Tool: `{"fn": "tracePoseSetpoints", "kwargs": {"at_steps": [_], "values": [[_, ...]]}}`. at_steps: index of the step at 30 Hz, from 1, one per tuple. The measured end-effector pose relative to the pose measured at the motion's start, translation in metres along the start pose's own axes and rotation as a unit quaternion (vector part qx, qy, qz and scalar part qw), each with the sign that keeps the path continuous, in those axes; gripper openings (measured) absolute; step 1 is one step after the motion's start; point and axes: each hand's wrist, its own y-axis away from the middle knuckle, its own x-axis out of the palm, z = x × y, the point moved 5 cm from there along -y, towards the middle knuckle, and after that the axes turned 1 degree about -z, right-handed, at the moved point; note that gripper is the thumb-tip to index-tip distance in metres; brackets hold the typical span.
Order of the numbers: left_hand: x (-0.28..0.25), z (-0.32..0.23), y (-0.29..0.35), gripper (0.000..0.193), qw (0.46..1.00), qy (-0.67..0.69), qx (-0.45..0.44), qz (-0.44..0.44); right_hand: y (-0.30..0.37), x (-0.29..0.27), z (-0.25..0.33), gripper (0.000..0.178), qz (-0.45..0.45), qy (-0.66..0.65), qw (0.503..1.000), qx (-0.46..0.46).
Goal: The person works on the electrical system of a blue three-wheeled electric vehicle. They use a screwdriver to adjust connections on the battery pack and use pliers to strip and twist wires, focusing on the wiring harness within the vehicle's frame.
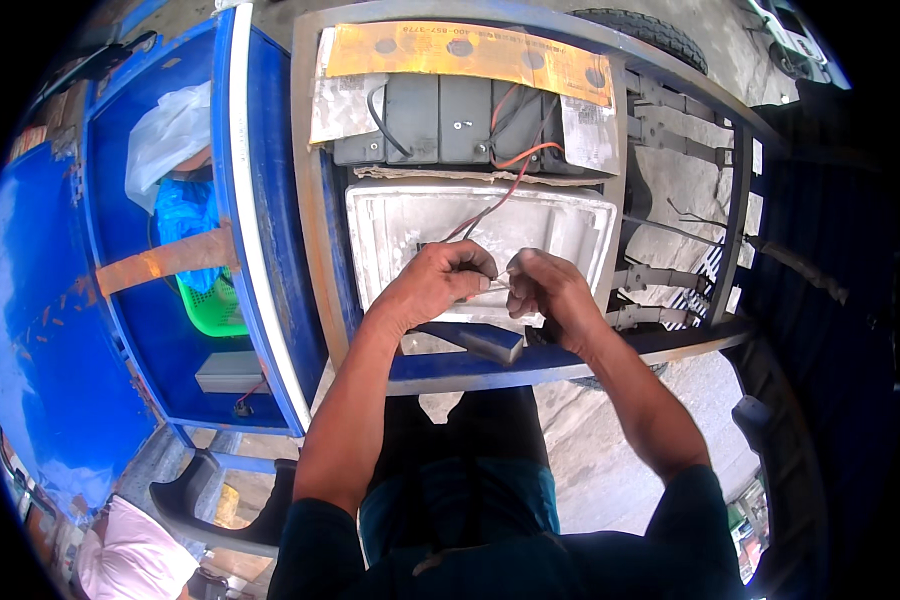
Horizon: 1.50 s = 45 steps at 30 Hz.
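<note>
Over a dirty white tray point(560, 215), my two hands meet with a thin wire between them. My left hand point(435, 285) is closed in a pinch on the wire, close to where the red and black wires point(490, 210) run down into it. Fingers of my right hand point(550, 292) pinch a small pale bit at the wire's end; its exact kind is too small to tell. The red and black wires come from a row of dark grey batteries point(455, 120) beyond the tray. Below my hands, a dark blue bar-shaped piece point(485, 342) lies on the frame edge.
A rusty metal frame point(315, 200) surrounds the tray and batteries, with a yellow cardboard strip point(470, 62) across the far side. At left stands an open blue metal box point(270, 250) holding a green basket point(215, 305) and plastic bags. A person in pink point(135, 555) is at lower left.
</note>
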Motion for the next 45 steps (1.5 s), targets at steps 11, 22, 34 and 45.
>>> {"fn": "tracePoseSetpoints", "kwargs": {"at_steps": [11, 22, 34, 45], "values": [[0.011, -0.002, 0.007, 0.017, 0.998, 0.018, 0.021, -0.051, 0.015, 0.012, -0.02, 0.017, -0.086, -0.014, 0.984, -0.156], [0.011, -0.045, 0.008, 0.01, 0.99, -0.108, 0.015, -0.089, 0.013, 0.015, 0.001, 0.012, -0.048, 0.067, 0.956, -0.282], [0.017, -0.009, 0.006, 0.008, 0.958, 0.249, -0.004, -0.145, 0.003, 0.029, 0.01, 0.014, -0.024, 0.066, 0.952, -0.298], [0.019, -0.007, 0.003, 0.012, 0.937, 0.318, -0.034, -0.137, -0.002, 0.026, 0.004, 0.013, -0.027, 0.001, 0.961, -0.274]]}}
